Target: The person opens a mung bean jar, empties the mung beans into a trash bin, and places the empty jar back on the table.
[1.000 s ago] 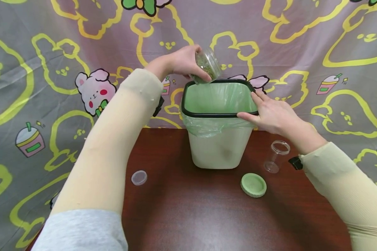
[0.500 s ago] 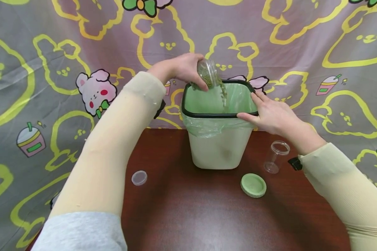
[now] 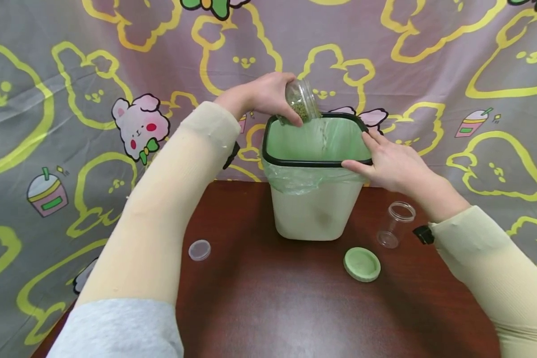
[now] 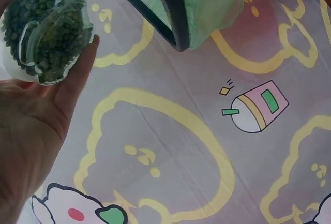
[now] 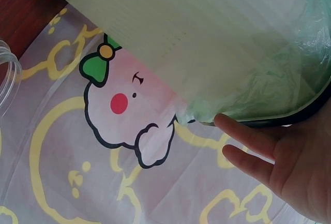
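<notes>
In the head view my left hand (image 3: 273, 94) grips a clear jar (image 3: 302, 99) of small green beans, tilted over the bin's left rim. A thin trickle of beans (image 3: 324, 136) falls inside. The beans show through the jar bottom (image 4: 49, 32) in the left wrist view. A white trash bin (image 3: 313, 211) with a black rim and a green plastic liner (image 3: 295, 141) stands below. My right hand (image 3: 394, 161) rests on the rim's right front corner, thumb on the front edge, fingers extended along the right side. Its fingers (image 5: 248, 136) look straight in the right wrist view.
A clear open jar (image 3: 394, 226) stands to the right of the bin. Before it lies a round green lid (image 3: 362, 264), and a small clear lid (image 3: 199, 250) lies at left on the brown table (image 3: 268, 303). A cartoon-printed cloth (image 3: 411, 84) hangs close behind the bin.
My left hand has lowered and tipped the jar further over the bin. Beans began to fall half a second ago and still trickle down. The right hand stays on the rim.
</notes>
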The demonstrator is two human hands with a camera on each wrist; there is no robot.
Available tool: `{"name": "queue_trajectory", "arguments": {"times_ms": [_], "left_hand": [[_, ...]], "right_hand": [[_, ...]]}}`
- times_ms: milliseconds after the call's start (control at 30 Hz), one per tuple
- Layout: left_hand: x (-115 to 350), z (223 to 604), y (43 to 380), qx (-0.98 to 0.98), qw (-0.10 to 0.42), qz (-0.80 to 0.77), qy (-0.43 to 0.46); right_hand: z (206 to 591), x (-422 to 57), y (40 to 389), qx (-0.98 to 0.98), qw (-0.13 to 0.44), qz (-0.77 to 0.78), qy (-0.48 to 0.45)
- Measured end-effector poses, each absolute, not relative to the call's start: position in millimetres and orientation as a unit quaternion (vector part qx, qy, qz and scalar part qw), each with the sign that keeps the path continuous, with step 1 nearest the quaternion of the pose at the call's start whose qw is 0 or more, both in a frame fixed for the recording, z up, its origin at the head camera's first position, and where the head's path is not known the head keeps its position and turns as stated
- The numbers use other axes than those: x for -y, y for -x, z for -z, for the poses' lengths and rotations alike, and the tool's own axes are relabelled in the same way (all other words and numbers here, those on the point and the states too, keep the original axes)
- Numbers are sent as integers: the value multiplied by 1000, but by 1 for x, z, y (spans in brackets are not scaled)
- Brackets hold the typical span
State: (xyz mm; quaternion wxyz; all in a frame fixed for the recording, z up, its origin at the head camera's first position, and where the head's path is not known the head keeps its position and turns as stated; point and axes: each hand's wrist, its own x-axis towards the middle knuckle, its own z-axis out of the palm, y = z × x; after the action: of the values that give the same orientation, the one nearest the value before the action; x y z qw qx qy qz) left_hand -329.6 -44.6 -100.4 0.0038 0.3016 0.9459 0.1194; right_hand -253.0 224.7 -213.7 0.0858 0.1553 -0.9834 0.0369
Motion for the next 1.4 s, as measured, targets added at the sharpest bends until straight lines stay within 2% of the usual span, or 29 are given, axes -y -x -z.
{"name": "queue_trajectory", "arguments": {"times_ms": [767,1033,1400], "left_hand": [[46,96,327,-950,7,-85,-299],[44,90,325,-945,-26,-97,-312],[39,88,324,-945,-8,-80,-316]], "right_hand": [[215,-228,252,984,84,-43,-153],[215,-226,252,983,84,-46,-155],[214,-226,252,983,83,-44,-155]]}}
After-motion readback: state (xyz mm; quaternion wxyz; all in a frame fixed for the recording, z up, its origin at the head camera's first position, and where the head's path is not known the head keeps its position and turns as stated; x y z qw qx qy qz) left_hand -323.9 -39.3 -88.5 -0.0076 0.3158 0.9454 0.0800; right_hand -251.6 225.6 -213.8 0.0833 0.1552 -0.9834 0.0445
